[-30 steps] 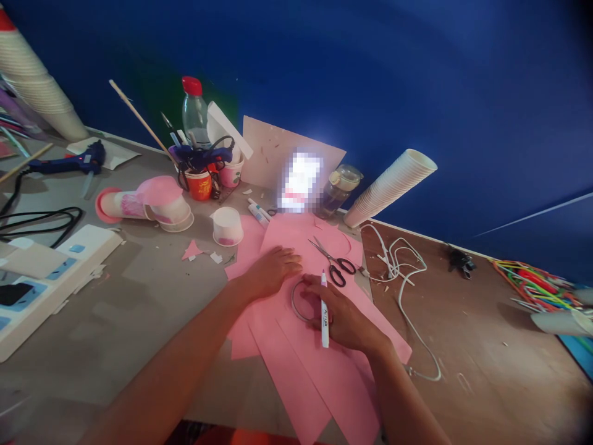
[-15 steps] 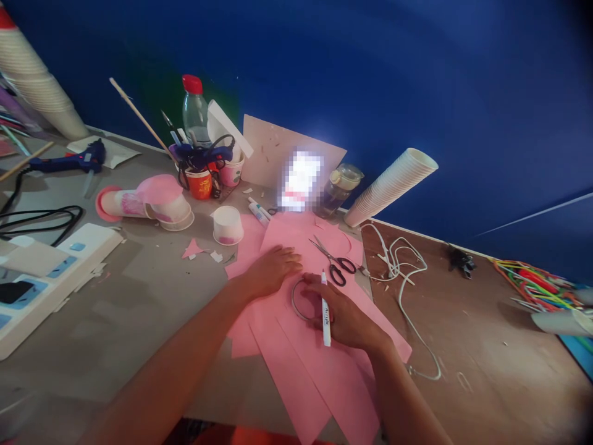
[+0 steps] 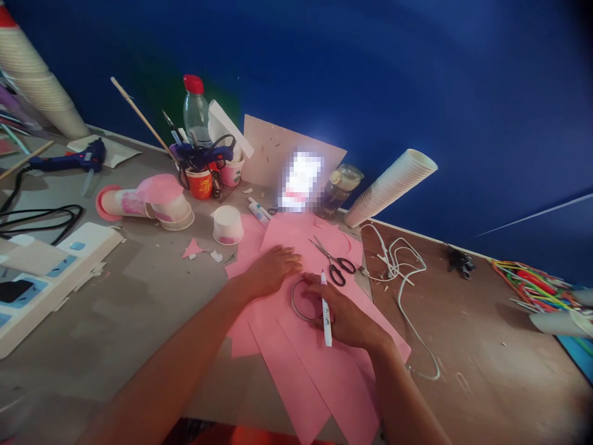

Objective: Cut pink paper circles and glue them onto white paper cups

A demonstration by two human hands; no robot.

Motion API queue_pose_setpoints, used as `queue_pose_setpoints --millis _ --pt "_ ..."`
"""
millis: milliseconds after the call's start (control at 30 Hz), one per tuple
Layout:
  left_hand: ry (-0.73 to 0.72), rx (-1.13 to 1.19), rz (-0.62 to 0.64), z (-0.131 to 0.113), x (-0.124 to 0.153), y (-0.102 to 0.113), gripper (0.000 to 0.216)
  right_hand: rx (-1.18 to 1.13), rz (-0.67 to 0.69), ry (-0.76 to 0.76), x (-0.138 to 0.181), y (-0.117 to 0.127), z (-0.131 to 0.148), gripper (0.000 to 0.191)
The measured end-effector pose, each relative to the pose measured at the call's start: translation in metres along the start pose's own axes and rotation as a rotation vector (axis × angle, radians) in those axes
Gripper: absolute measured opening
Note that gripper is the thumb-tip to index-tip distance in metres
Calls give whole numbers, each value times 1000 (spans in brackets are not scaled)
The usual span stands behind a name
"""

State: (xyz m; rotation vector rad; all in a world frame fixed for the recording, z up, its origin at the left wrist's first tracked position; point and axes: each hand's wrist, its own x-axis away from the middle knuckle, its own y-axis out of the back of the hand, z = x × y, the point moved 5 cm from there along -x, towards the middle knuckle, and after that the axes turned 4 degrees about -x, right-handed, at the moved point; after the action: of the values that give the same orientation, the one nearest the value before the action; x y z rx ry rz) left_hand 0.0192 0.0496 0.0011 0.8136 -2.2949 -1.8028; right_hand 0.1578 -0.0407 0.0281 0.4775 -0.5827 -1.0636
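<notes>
Several pink paper sheets (image 3: pixel 306 364) lie fanned on the table in front of me. My left hand (image 3: pixel 271 270) rests flat on the pink paper with its fingers stretched out. My right hand (image 3: pixel 345 315) grips a white marker pen (image 3: pixel 325 309) and its fingertips touch a thin ring (image 3: pixel 300 301) lying on the paper. Black-handled scissors (image 3: pixel 334 261) lie on the paper just beyond the marker's tip.
An upturned white paper cup (image 3: pixel 227 225) stands left of the paper. Behind are a cup of tools (image 3: pixel 200 176), a water bottle (image 3: pixel 195 111), a glass jar (image 3: pixel 340 188) and a lying stack of cups (image 3: pixel 391 185). A white cable (image 3: pixel 407 290) curls at right; a glue gun (image 3: pixel 69 161) lies far left.
The right hand has tilted the marker slightly, its lower end swinging a little to the right. The left hand stays flat on the paper.
</notes>
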Motion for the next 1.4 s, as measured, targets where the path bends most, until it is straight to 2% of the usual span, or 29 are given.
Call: queue_pose_setpoints --millis 200,300,433,533,633,800,867,933,1000,1067,1167,1233,1400 --pt "-11 11 -28 0 0 -2 34 12 -6 -8 -1 0 1 59" --pt "9 55 -82 1 -1 -1 32 41 -17 24 -1 1 0 56" --pt "100 262 -238 3 -2 14 33 103 -28 52 -2 1 -2 60" --pt "164 461 -300 0 -3 31 31 113 -27 64 -2 2 -2 64" --pt "144 523 -249 -12 -4 43 29 110 -39 83 -1 2 -3 65" --pt "157 419 28 -28 -2 38 21 100 -67 120 -1 4 1 68" --pt "169 378 132 -32 0 32 48 96 -80 114 -2 5 4 70" --pt "166 357 185 -35 1 28 73 94 -76 111 -2 5 7 68" --pt "154 338 203 -36 2 26 84 89 -65 111 -2 5 9 65" --pt "141 318 207 -33 3 24 80 77 -55 104 -2 5 8 63" --pt "156 254 157 -19 4 23 53 53 -33 63 -1 3 2 62" --pt "214 185 92 -4 6 22 41 47 -22 31 -1 3 -1 61" --pt "210 79 95 11 10 14 33 37 -15 8 -1 2 -2 56"
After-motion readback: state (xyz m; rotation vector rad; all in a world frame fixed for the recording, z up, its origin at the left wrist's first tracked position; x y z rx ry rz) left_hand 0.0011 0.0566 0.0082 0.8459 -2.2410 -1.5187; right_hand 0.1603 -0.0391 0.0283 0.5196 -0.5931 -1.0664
